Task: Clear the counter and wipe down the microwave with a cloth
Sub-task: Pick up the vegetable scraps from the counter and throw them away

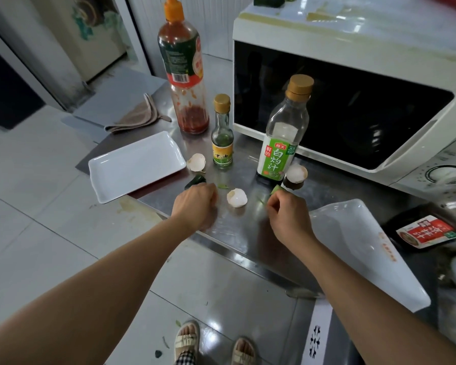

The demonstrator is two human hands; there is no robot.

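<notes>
Clearing step, scraps first. Right hand (287,217) at 3 o'clock of the middle eggshell (237,198); its fingers (274,205) curl and pinch a green scrap (277,190). Left hand (195,204) at 9 o'clock of that shell, knuckles up, fingers curled under; cannot tell if they hold anything. More shells at 11 (196,162) and 2 o'clock (296,174), bottles behind. Cloth (137,117) lies untouched, far at 10 o'clock on the tabletop (237,227). Microwave (353,75) at 1 o'clock, scraps on top, not wiped. Next, likely: drop scraps on a tray (134,164), gather shells gently since they crush, move bottles, then fetch cloth.
</notes>
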